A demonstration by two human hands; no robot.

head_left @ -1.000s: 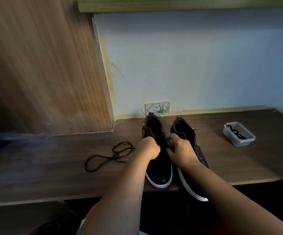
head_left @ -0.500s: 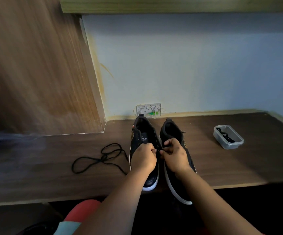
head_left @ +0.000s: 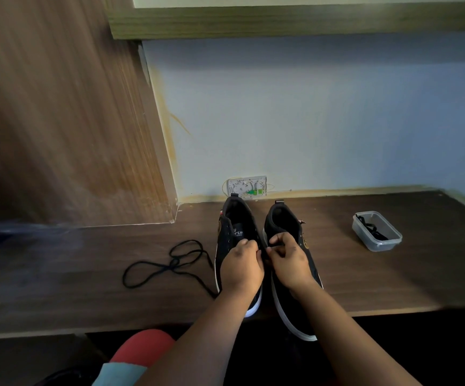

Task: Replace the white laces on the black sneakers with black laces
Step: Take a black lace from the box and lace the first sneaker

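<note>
Black shoes sit side by side on a dark brown wooden desk point(head_left: 86, 288), toes pointing near and heels pointing far, toward the wall. The left sneaker point(head_left: 232, 235) and the right sneaker point(head_left: 283, 221) both have white soles. The toe of the right one sticks out over the near edge of the desk.

Both hands are over the middle of the shoes, close together and almost touching. The left hand point(head_left: 241, 267) has its fingers curled in, resting on the left sneaker. The right hand point(head_left: 289, 260) has its fingers curled too, and its fingertips seem to pinch something thin and dark in the gap between the two shoes. It is too small and dark to tell if this is a lace, and I cannot tell if the left hand has hold of anything.

A loose black lace point(head_left: 167, 266) lies in loops on the desk, to the left of the shoes. One end runs toward the left sneaker, near its side.

Far to the right sits a small clear plastic box point(head_left: 377, 232). Something black and stringy lies inside it.

A white socket plate point(head_left: 247, 186) is on the pale blue wall just behind the shoes. A tall brown wood panel point(head_left: 58, 121) stands at the left.
</note>
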